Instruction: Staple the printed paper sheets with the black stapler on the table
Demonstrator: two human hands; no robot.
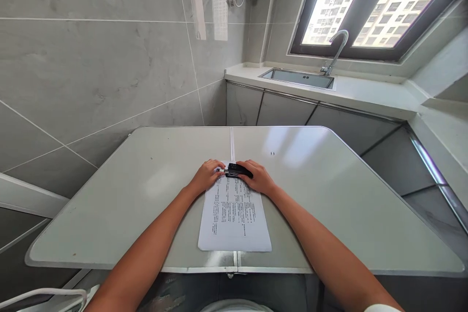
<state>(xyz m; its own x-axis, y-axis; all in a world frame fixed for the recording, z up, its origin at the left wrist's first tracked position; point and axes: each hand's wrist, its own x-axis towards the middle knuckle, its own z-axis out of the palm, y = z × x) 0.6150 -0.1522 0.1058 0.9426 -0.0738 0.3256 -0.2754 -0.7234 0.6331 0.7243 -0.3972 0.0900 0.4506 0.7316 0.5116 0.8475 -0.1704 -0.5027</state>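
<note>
A black stapler [239,171] lies sideways above the far end of a printed sheet of paper [236,219]. My right hand [257,176] is wrapped round its thicker black end. At its other end, a thin silver part points left, and the fingers of my left hand [209,175] are closed on that tip. Whether anything small is between those fingertips is too fine to make out. Both hands rest close to the paper's upper corners. The sheet lies flat with its text turned sideways, and I cannot tell if more sheets lie beneath it.
The paper lies across the centre seam of a white folding table [109,214]. Beyond it, a counter [373,97] holds a sink [300,78] with a tall faucet [338,51] under a window. A grey tiled wall [109,58] runs along the left. A white wire-like frame [47,295] shows at lower left.
</note>
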